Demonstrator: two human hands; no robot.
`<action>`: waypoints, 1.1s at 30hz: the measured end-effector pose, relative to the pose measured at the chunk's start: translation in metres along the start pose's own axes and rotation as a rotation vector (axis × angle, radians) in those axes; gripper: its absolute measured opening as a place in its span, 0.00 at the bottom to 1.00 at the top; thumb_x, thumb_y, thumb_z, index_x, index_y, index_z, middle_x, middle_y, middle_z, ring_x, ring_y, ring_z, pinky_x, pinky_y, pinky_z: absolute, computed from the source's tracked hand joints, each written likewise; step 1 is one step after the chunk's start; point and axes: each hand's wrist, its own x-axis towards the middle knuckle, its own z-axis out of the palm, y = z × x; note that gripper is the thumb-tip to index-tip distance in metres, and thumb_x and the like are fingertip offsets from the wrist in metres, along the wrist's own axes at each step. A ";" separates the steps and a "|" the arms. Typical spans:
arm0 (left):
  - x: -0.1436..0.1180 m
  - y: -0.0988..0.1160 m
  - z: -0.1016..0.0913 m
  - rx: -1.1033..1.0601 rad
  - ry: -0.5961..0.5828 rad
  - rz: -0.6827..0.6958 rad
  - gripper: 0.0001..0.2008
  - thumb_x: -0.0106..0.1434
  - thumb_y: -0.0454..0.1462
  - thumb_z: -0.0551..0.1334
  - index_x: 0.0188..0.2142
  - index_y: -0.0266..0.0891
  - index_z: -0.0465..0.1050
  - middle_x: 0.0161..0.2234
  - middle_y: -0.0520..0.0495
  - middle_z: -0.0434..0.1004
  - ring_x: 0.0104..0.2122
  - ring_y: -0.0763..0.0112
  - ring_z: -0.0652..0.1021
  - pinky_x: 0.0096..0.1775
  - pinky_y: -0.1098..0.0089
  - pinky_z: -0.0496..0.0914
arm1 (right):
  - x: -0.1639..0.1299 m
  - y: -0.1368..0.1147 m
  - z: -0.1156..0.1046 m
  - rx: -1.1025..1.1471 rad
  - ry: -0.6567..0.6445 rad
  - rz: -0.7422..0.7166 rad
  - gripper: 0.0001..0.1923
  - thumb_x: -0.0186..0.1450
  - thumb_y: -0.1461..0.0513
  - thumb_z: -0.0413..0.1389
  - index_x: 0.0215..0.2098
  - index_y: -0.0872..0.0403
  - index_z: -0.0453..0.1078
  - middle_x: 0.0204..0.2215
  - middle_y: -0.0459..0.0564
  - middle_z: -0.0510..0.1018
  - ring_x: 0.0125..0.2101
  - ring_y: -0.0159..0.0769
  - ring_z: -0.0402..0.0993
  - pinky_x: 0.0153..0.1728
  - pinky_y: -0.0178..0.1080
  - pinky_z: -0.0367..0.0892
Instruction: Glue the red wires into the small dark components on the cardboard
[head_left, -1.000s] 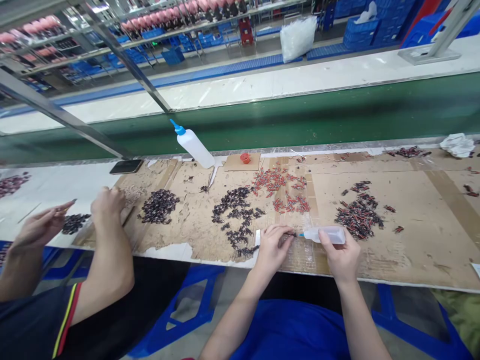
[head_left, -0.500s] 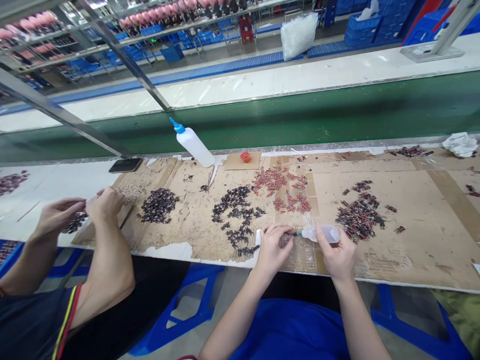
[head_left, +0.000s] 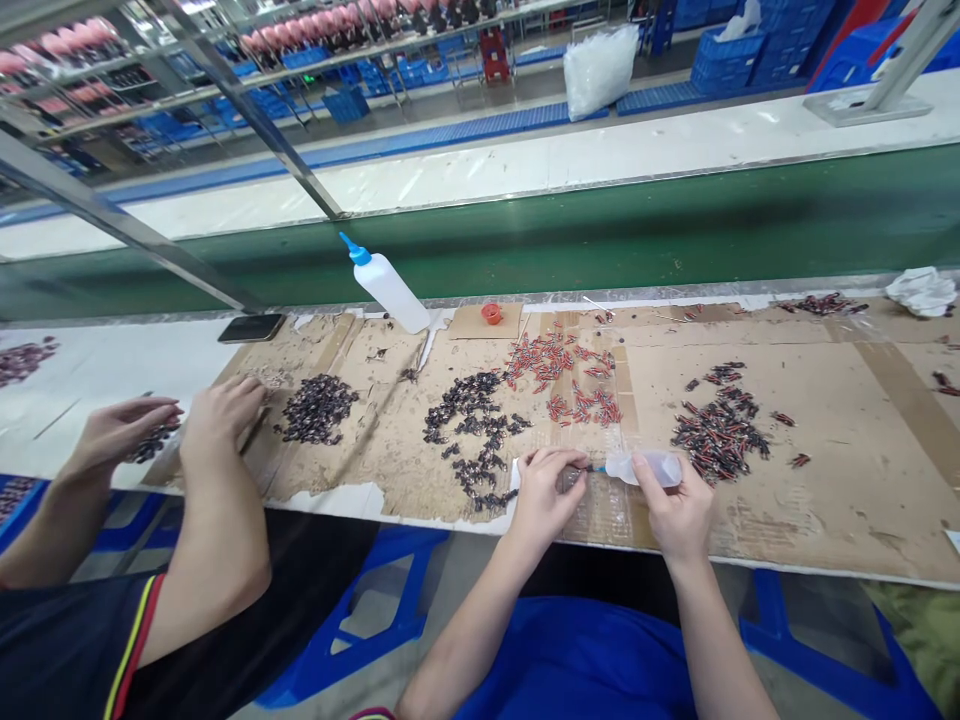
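Cardboard-covered worktop [head_left: 825, 500]: right hand [head_left: 679, 510] grips a small bottle [head_left: 649, 468] near the front edge; left hand [head_left: 544, 495] pinches a tiny part [head_left: 574, 477] at its nozzle. Bare cardboard lies right of the grip.

Left hand [head_left: 544, 495] pinched shut, right hand [head_left: 679, 510] curled closed, forearms converging.

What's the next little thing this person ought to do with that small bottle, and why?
Probably a gentle squeeze. The right hand holds the small bottle on its side, its blue nozzle pointing at the tiny part pinched in the left hand. Whether the tip touches the part is too small to tell, so closing any gap may come first.
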 end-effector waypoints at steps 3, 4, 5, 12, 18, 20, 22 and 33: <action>0.000 0.000 -0.001 0.012 -0.010 0.010 0.10 0.56 0.29 0.64 0.36 0.43 0.76 0.37 0.50 0.83 0.44 0.63 0.79 0.53 0.55 0.61 | 0.001 0.001 -0.001 0.101 0.083 0.043 0.18 0.57 0.48 0.60 0.25 0.54 0.69 0.19 0.45 0.74 0.20 0.33 0.69 0.24 0.35 0.64; 0.001 0.000 -0.002 0.012 -0.019 0.016 0.10 0.56 0.29 0.64 0.36 0.43 0.76 0.37 0.50 0.83 0.44 0.63 0.79 0.53 0.55 0.61 | 0.001 0.001 -0.001 0.152 0.114 0.056 0.17 0.57 0.48 0.61 0.26 0.54 0.69 0.20 0.45 0.75 0.21 0.34 0.70 0.24 0.35 0.65; 0.002 -0.001 -0.004 0.008 -0.035 0.023 0.10 0.56 0.29 0.64 0.37 0.44 0.76 0.37 0.50 0.83 0.44 0.63 0.78 0.54 0.55 0.61 | 0.002 0.001 -0.001 0.206 0.140 0.066 0.17 0.56 0.49 0.61 0.28 0.54 0.69 0.22 0.46 0.76 0.23 0.35 0.71 0.25 0.36 0.67; 0.034 -0.011 -0.026 0.059 -0.010 0.038 0.05 0.61 0.33 0.64 0.36 0.43 0.77 0.38 0.48 0.83 0.43 0.62 0.78 0.50 0.56 0.63 | 0.009 0.011 0.011 0.289 0.162 -0.007 0.23 0.48 0.55 0.68 0.34 0.51 0.61 0.33 0.48 0.76 0.35 0.39 0.76 0.40 0.44 0.71; 0.060 -0.022 -0.027 0.284 0.140 0.010 0.03 0.60 0.33 0.65 0.34 0.43 0.77 0.39 0.47 0.80 0.46 0.58 0.72 0.49 0.56 0.61 | 0.007 0.013 0.017 0.124 0.129 0.001 0.25 0.49 0.52 0.67 0.37 0.50 0.61 0.35 0.50 0.77 0.35 0.42 0.77 0.40 0.49 0.72; 0.062 -0.022 -0.024 0.316 0.152 0.021 0.02 0.60 0.36 0.66 0.34 0.43 0.76 0.41 0.46 0.79 0.47 0.57 0.71 0.49 0.56 0.60 | 0.005 0.011 0.015 0.119 0.123 -0.036 0.27 0.49 0.53 0.67 0.41 0.51 0.61 0.39 0.53 0.77 0.38 0.43 0.77 0.42 0.50 0.72; 0.062 -0.020 -0.021 0.341 0.154 0.025 0.02 0.61 0.36 0.65 0.35 0.42 0.76 0.42 0.46 0.79 0.47 0.57 0.71 0.49 0.56 0.59 | 0.003 0.008 0.012 0.098 0.147 -0.112 0.30 0.50 0.54 0.68 0.45 0.52 0.60 0.43 0.56 0.76 0.43 0.45 0.76 0.45 0.51 0.72; 0.047 -0.012 -0.029 0.244 0.053 0.068 0.07 0.63 0.30 0.60 0.33 0.43 0.74 0.37 0.49 0.80 0.43 0.63 0.74 0.47 0.61 0.63 | -0.022 -0.016 0.001 0.036 0.259 -0.472 0.13 0.58 0.64 0.63 0.38 0.50 0.66 0.32 0.50 0.77 0.34 0.40 0.77 0.33 0.44 0.74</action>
